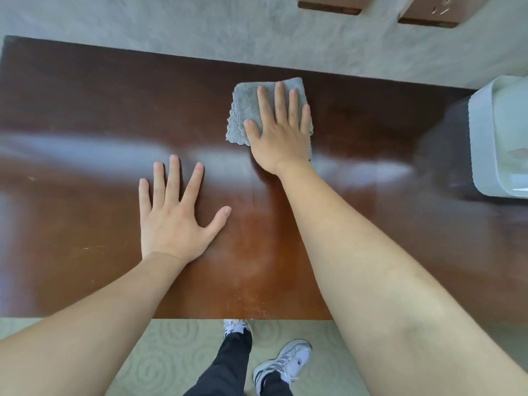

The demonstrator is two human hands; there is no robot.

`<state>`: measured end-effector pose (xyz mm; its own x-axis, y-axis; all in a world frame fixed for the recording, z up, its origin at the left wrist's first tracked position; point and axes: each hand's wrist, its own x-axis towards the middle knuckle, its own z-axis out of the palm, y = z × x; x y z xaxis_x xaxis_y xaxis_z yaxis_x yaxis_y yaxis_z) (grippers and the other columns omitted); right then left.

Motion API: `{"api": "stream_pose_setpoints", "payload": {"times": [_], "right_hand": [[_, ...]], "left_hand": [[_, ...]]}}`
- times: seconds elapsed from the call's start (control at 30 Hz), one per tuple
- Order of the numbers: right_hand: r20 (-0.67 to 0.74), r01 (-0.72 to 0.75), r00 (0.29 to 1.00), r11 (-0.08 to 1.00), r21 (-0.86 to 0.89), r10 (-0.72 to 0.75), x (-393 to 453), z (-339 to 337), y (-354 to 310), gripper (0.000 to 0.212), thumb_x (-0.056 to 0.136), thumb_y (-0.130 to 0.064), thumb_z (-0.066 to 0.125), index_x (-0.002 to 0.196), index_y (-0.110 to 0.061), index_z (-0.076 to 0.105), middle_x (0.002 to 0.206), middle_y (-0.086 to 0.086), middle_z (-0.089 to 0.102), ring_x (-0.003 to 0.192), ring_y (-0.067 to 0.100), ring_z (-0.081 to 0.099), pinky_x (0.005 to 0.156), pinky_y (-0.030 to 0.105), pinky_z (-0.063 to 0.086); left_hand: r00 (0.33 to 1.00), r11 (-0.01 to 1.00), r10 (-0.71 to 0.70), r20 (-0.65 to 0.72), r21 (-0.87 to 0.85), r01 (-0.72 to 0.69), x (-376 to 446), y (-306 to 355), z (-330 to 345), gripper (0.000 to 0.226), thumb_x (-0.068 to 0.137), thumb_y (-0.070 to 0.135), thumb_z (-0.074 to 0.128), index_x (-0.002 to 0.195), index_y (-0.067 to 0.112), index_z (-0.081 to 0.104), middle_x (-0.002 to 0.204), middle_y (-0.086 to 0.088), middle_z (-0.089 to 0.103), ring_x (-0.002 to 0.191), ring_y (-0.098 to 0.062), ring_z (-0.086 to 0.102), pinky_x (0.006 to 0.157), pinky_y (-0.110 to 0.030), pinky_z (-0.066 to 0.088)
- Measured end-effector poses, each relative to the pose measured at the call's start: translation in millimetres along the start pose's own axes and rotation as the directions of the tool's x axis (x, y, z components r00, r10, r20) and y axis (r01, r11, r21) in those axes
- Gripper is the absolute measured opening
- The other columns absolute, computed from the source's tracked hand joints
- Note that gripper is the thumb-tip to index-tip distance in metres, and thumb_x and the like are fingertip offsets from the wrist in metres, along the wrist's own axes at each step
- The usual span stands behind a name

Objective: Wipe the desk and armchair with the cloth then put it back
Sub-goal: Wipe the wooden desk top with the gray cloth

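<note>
A grey fluffy cloth [243,110] lies flat on the glossy dark brown desk [85,115], toward its far middle. My right hand [281,132] presses down on the cloth with flat, spread fingers, covering its right half. My left hand [174,212] rests palm down on the bare desk surface nearer to me and to the left of the cloth, fingers spread, holding nothing. The armchair is not recognisable in view.
A white plastic bin [497,138] stands on the desk's right end. Beyond the desk's far edge is grey carpet with two brown furniture pieces [328,5] at the top. My legs and sneakers [285,364] stand on pale patterned carpet at the near edge.
</note>
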<state>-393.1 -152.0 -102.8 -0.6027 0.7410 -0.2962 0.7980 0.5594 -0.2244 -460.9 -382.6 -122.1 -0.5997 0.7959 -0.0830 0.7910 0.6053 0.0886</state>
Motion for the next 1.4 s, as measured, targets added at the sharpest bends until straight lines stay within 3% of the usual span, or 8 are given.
{"api": "stream_pose_setpoints", "payload": {"times": [0.2,0.37,0.6,0.8,0.97,1.13,1.3,1.4], "right_hand": [[-0.136,-0.014,0.991,1.0,0.016,0.016,-139.9,41.7,1.7,0.065,0.102,-0.048,0.031,0.159,-0.026,0.011,0.167,0.007,0.004,0.153,0.028,-0.004,0.123,0.051,0.005],[-0.097,-0.104,0.989,0.994,0.043,0.108,-259.6,79.7,-7.0,0.066,0.102,-0.046,0.034,0.159,-0.025,0.01,0.167,0.006,0.001,0.153,0.029,0.001,0.12,0.055,0.012],[-0.125,-0.033,0.992,0.999,-0.027,0.029,-164.0,49.8,5.7,0.065,0.101,-0.048,0.033,0.159,-0.026,0.013,0.167,0.007,0.009,0.153,0.03,0.002,0.122,0.052,0.006],[-0.083,-0.145,0.985,0.989,0.043,0.148,-56.2,20.8,5.2,0.064,0.101,-0.048,0.021,0.158,-0.027,0.002,0.167,0.004,-0.006,0.153,0.027,-0.011,0.122,0.049,-0.008],[-0.193,-0.147,0.969,0.988,0.042,0.153,-150.5,47.1,-1.1,0.064,0.102,-0.047,0.03,0.159,-0.023,0.013,0.167,0.008,0.007,0.153,0.029,0.001,0.123,0.05,0.005],[-0.091,-0.291,0.947,0.942,0.165,0.308,-282.1,95.2,-52.0,0.066,0.102,-0.044,0.029,0.159,-0.021,0.006,0.167,0.008,-0.002,0.153,0.03,-0.005,0.12,0.056,0.006],[-0.037,-0.386,0.915,0.897,0.213,0.402,-278.7,102.6,-94.2,0.065,0.103,-0.042,0.023,0.159,-0.015,0.003,0.166,0.015,-0.005,0.152,0.035,-0.007,0.119,0.059,0.0],[-0.064,-0.301,0.948,0.943,0.141,0.312,-258.5,94.0,-73.9,0.065,0.103,-0.043,0.022,0.159,-0.017,0.002,0.166,0.014,-0.004,0.152,0.033,-0.009,0.12,0.057,-0.001]], "left_hand": [[1.0,1.0,0.003,0.02,0.009,-0.003,0.7,1.3,-3.6,0.088,0.088,0.083,0.02,0.161,0.033,0.018,0.17,-0.01,0.008,0.156,-0.034,0.003,0.125,-0.056,0.007],[1.0,1.0,0.008,0.028,0.014,-0.008,0.8,2.0,-5.6,0.088,0.089,0.083,0.017,0.161,0.031,0.017,0.17,-0.011,0.008,0.156,-0.035,0.004,0.124,-0.057,0.01],[1.0,1.0,0.006,0.029,0.02,-0.006,-0.5,2.1,-6.5,0.088,0.089,0.082,0.018,0.161,0.031,0.016,0.17,-0.011,0.007,0.156,-0.035,0.003,0.125,-0.058,0.01],[1.0,1.0,-0.005,0.026,0.0,0.005,-0.2,2.7,-5.6,0.088,0.089,0.082,0.024,0.161,0.033,0.016,0.17,-0.011,0.007,0.156,-0.035,0.003,0.125,-0.056,0.007],[0.999,1.0,-0.006,0.031,0.012,0.005,-0.3,3.4,-7.3,0.088,0.088,0.083,0.021,0.161,0.033,0.014,0.171,-0.011,0.006,0.156,-0.035,0.003,0.125,-0.056,0.007],[1.0,1.0,-0.009,0.03,-0.009,0.01,-0.5,4.5,-7.0,0.086,0.089,0.08,0.024,0.161,0.033,0.015,0.17,-0.011,0.007,0.156,-0.035,0.004,0.125,-0.055,0.006],[1.0,1.0,-0.007,0.023,-0.009,0.007,-0.3,4.1,-8.9,0.086,0.09,0.08,0.022,0.161,0.033,0.015,0.171,-0.01,0.006,0.157,-0.034,0.002,0.125,-0.054,0.006],[1.0,1.0,-0.003,0.025,-0.009,0.003,-1.0,3.9,-9.8,0.086,0.089,0.081,0.021,0.161,0.033,0.015,0.171,-0.01,0.006,0.157,-0.034,0.003,0.125,-0.054,0.006]]}}
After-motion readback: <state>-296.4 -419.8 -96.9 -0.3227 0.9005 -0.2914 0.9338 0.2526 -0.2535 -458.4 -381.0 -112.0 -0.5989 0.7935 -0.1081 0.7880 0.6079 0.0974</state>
